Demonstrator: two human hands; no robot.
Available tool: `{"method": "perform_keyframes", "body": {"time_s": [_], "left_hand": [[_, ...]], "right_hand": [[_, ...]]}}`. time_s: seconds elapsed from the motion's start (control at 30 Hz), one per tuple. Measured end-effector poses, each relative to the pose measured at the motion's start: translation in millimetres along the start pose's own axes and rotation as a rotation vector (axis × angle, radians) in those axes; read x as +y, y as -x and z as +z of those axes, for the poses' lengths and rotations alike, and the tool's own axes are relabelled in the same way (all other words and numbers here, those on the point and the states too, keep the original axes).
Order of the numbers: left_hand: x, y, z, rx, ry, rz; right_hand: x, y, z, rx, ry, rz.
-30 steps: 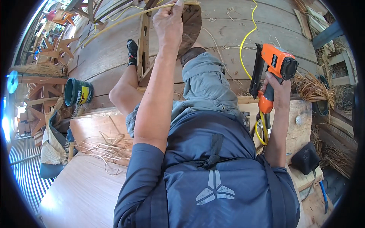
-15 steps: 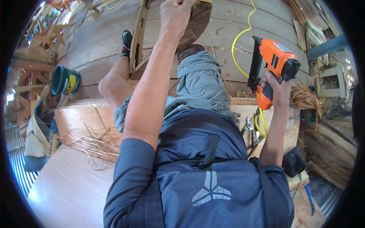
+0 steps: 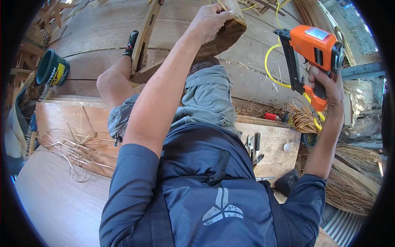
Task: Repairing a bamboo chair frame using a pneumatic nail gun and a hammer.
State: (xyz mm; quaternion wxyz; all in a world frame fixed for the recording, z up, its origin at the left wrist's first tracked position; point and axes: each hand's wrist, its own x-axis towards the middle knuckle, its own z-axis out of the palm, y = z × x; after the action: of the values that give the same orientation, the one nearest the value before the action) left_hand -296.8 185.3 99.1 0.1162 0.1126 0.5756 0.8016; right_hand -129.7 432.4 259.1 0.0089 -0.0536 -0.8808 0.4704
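Observation:
In my right hand [image 3: 332,88] is an orange and black pneumatic nail gun [image 3: 317,45], raised at the right with its black nose pointing down and its yellow air hose [image 3: 269,68] trailing behind. My left hand [image 3: 210,24], at the top middle, has its fingers pinched on a thin pale strip [image 3: 222,5] at the edge of a wooden piece [image 3: 224,40] with a curved, dark-stained side. That piece sits above my knee, and its far part is cut off by the frame. A gap separates the nail gun from the wood.
Pliers and other hand tools [image 3: 254,146] lie on the bench [image 3: 273,162] right of my lap. Loose fibre strips [image 3: 78,150] are scattered at the left, below a dark green bucket [image 3: 52,68]. Coiled cane bundles [image 3: 304,117] stand at the right. A wooden frame [image 3: 144,39] rises beside my left foot.
My right hand has moved right and slightly up with the nail gun. My left hand and the wooden piece have come lower and rightward in view. The whole view has shifted.

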Motion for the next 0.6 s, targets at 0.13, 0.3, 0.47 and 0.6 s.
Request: {"method": "perform_keyframes", "body": {"time_s": [0.13,0.3,0.47,0.6], "left_hand": [[-14.7,-2.2,-13.3,0.032,-0.122,0.060],[-10.6,-0.7,-13.9,-0.018,-0.067,0.103],[-8.3,7.4,-15.3,0.002,-0.058,0.157],[-6.4,8.7,-20.7,-0.002,-0.017,0.167]], "right_hand": [[-20.3,-21.1,16.0,-0.064,0.139,-0.026],[-49.9,-33.2,28.0,-0.133,0.220,0.000],[-77.3,-42.5,44.9,-0.187,0.236,0.008],[-97.1,-50.9,59.5,-0.223,0.296,0.020]]}}
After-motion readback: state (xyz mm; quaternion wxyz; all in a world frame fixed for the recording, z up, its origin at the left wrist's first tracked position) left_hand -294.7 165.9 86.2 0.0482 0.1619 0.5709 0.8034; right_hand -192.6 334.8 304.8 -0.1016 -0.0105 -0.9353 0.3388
